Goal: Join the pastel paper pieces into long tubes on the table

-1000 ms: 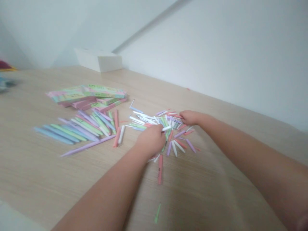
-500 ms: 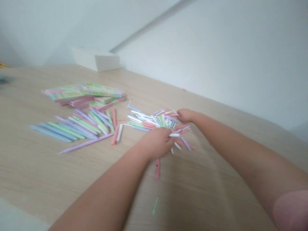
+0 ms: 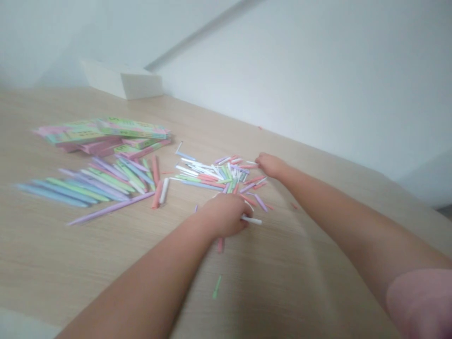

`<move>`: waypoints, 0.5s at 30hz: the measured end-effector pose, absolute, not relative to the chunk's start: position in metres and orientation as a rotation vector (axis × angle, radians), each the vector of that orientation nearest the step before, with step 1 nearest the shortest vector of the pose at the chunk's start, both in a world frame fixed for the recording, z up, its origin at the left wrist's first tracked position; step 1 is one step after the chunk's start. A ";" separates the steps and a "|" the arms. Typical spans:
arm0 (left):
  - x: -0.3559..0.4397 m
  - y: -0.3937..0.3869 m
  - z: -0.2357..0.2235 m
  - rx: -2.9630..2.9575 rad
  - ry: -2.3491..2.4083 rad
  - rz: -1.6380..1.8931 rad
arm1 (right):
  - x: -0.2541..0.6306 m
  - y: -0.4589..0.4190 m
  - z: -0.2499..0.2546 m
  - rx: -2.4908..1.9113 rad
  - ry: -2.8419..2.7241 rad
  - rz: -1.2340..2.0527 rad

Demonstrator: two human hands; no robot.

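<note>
Wood-grain table [image 3: 289, 278] ran back to the white wall [image 3: 318, 84]; room to move lay between my forearms, right of my left hand [image 3: 228, 215]. Pen parts [image 3: 208, 178] lay heaped beyond it, pens [image 3: 77, 189] and printed boxes [image 3: 132, 127] farther left. A red barrel [image 3: 221, 246] poked out below that hand — a green piece [image 3: 216, 288] lay nearer me. Left fingers curled round a white stick [image 3: 253, 220], its long axis roughly sideways, free end pointing right. Right hand [image 3: 270, 165], fingers bunched, at the heap's right edge — grip could not be told.
</note>
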State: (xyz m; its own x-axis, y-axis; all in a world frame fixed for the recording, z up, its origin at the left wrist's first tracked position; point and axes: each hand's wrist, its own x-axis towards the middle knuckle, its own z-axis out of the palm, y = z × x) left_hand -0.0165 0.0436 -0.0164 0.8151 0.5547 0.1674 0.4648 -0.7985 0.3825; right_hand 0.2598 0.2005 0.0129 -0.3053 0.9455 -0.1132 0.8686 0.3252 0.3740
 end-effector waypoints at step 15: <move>-0.017 0.040 -0.021 2.663 0.815 0.342 | 0.305 -0.033 -0.004 2.307 2.229 0.315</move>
